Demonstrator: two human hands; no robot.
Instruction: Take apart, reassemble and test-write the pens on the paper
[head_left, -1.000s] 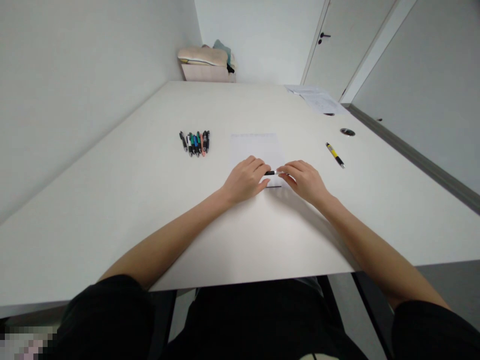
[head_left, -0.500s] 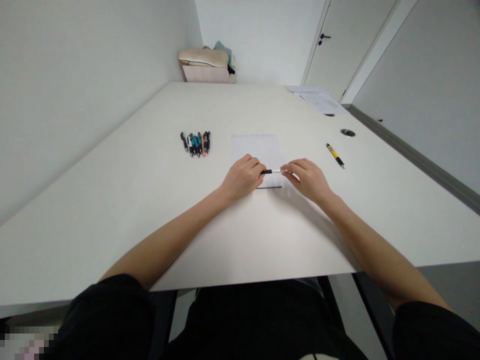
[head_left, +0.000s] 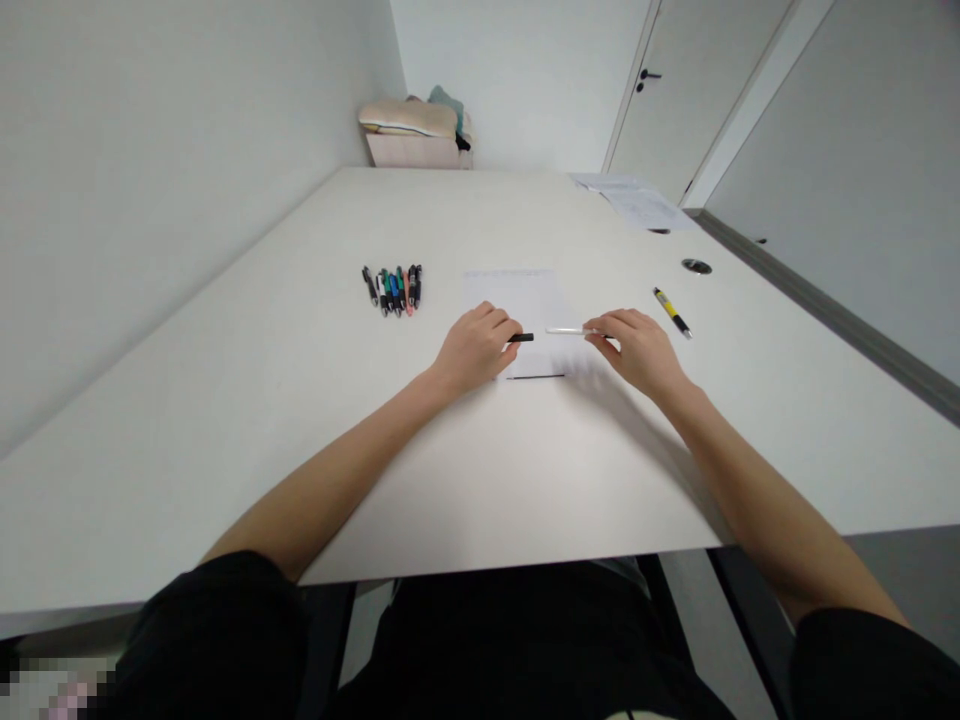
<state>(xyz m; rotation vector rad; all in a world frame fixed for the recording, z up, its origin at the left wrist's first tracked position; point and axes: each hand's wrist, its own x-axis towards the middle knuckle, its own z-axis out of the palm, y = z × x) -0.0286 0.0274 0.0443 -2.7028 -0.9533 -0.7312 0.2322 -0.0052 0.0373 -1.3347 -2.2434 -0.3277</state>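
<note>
My left hand (head_left: 480,345) is closed, with its fingertips pinching a short black pen piece (head_left: 523,337) that points right; whether it is a cap or a barrel end I cannot tell. Across a small gap, my right hand (head_left: 636,348) is closed on a white pen barrel (head_left: 564,331) pointing left, and a dark tip of it shows beneath the fingers. Both parts are held above a sheet of paper (head_left: 514,295). Along the paper's near edge lies a thin black stick-like strip (head_left: 535,377).
Several pens (head_left: 397,290) lie side by side on the white table (head_left: 450,480) at left. A yellow and black pen (head_left: 673,313) rests at right, near a round metal table fitting (head_left: 697,266). More papers (head_left: 637,203) lie at the far right, and cushions (head_left: 409,118) are piled behind the table.
The pen spanning both hands has come apart into two pieces. My right hand has moved right with the white barrel, and my left hand slightly left with the black piece.
</note>
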